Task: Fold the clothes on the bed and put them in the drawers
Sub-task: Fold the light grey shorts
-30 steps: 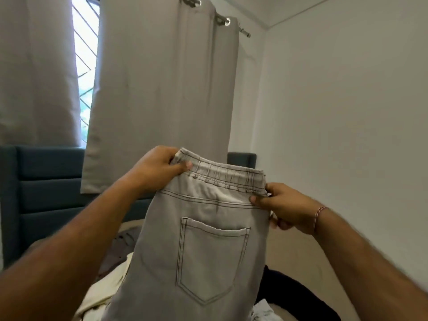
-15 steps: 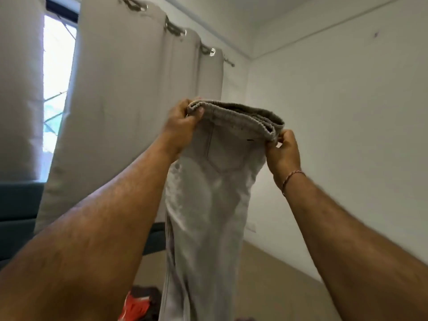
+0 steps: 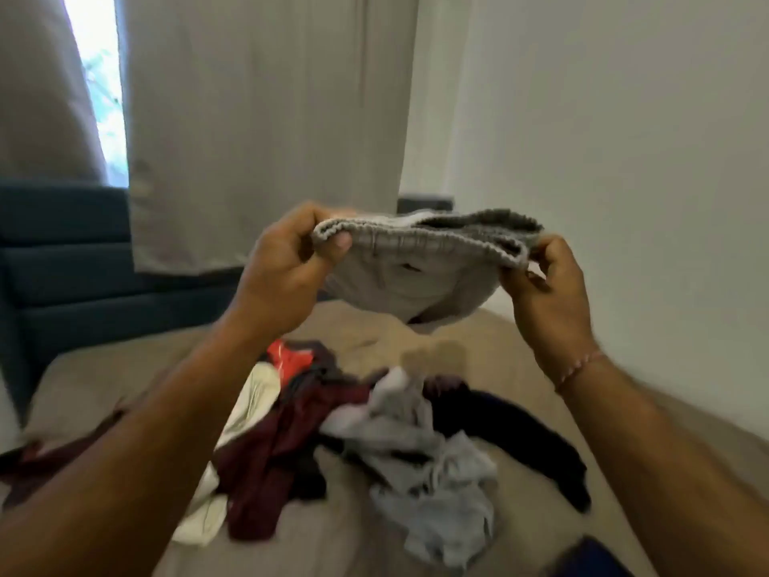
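Observation:
I hold light grey jeans (image 3: 410, 281) by their elastic waistband above the bed (image 3: 104, 381). My left hand (image 3: 287, 264) pinches the waistband's left end, and my right hand (image 3: 545, 281) grips its right end. The legs swing away from me and are mostly hidden behind the waistband. Below on the bed lies a loose pile of clothes: a maroon garment (image 3: 266, 456), a light grey one (image 3: 420, 451), a dark navy one (image 3: 528, 431), a cream one (image 3: 254, 397) and a red-orange piece (image 3: 291, 360).
A dark blue padded headboard (image 3: 62, 260) stands at the far left. Beige curtains (image 3: 266, 127) hang behind the bed with a bright window gap (image 3: 102, 77). A white wall (image 3: 616, 160) runs along the bed's right side. A dark blue item (image 3: 591, 560) shows at the bottom edge.
The view has dropped from the curtains to the bed. My hands have come down with the jeans, whose legs no longer hang straight but have swung forward away from me.

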Demonstrator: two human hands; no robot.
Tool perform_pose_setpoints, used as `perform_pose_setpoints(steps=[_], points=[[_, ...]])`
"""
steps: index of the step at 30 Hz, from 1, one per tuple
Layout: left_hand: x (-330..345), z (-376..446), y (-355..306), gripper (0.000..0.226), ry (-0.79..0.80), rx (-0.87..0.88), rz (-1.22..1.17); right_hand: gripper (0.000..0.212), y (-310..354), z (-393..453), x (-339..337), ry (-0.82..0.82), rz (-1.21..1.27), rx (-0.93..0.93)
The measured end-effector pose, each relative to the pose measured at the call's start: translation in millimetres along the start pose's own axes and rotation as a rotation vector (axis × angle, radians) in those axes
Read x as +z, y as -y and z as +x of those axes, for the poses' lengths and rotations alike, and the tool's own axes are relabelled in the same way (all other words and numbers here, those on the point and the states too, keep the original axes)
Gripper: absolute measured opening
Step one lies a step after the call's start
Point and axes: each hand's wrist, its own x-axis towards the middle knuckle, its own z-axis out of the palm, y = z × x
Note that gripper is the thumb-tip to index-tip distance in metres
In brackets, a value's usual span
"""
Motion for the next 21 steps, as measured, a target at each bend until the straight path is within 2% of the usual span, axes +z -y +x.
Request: perform_pose_setpoints(steps=[3,6,8,10,15,18,21], points=[[2,-158,26,0.022,0.138,-0.188,0.118,0.015,-56,-161,-20,0.227,-0.103,0.14],[3,-296,36,0.023,0.403,-0.427,0.184,0.028,-95,-310,-46,0.426,-0.239,0.321],[6,-366,36,0.022,0.54,-0.57,0.165,0.036,-110,-386,-63,0.585,-0.307,0.447],[11,-407,34,0.017,0.585,-0.653,0.132,0.04,-118,-430,-75,0.687,-0.33,0.525],[28,-412,46,0.022,0.459,-0.773,0.113,0.043,-130,-441,-75,0.611,-0.347,0.613],[42,-385,65,0.024,0.346,-0.789,0.069,0.032,-145,-412,-66,0.555,-0.367,0.65],[63,-344,90,0.024,0.195,-0.773,0.031,0.018,-160,-369,-54,0.463,-0.236,0.698]])
